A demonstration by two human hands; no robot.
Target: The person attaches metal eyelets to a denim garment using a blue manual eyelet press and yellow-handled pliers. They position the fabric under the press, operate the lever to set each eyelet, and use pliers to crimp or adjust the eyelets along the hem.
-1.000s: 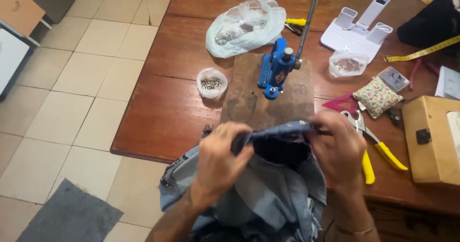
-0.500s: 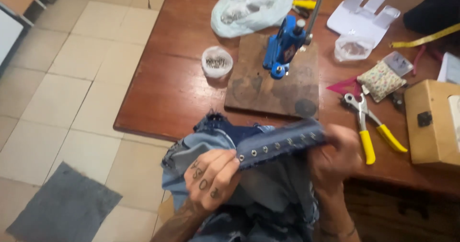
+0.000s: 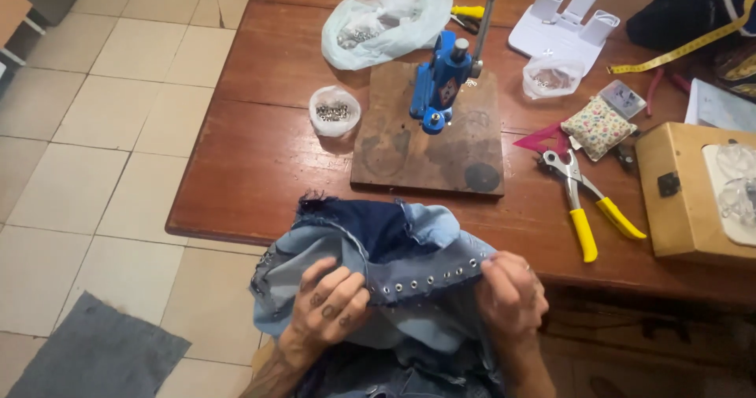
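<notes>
Seen from above, two bare hands hold a blue denim garment (image 3: 394, 272) at the near edge of a wooden tabletop (image 3: 260, 154), just in front of a blue hand press (image 3: 439, 83). The left hand (image 3: 331, 307) grip is closed on the left end of an eyelet-studded band (image 3: 429, 276); the right hand (image 3: 510, 296) grip pinches its right end, stretching it between them.

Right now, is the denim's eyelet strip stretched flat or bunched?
Stretched flat: left hand and right hand pull the eyelet strip taut, eyelets in a row.
</notes>
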